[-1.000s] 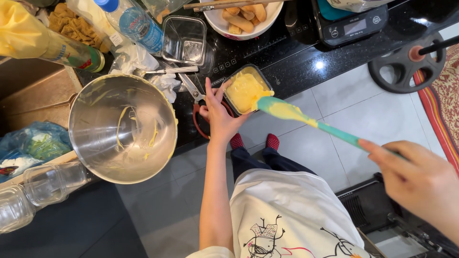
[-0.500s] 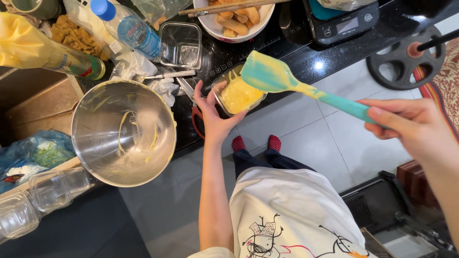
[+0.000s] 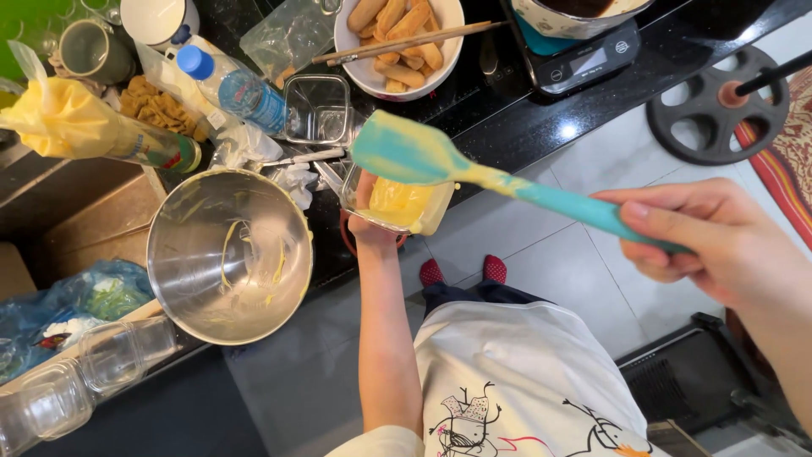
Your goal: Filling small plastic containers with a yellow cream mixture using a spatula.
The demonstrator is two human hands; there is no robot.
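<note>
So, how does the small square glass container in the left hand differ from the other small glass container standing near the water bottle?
The small square glass container in the left hand is full of yellow cream and lifted; the glass container near the water bottle is empty and stands on the black counter. Both are clear, square and similar in size.

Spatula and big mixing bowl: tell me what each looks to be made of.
Spatula: probably silicone, matte teal, soft rounded blade smeared with yellow cream, held by the right hand.
Mixing bowl: likely stainless steel, silvery and shiny, with reflections and cream streaks inside.
</note>
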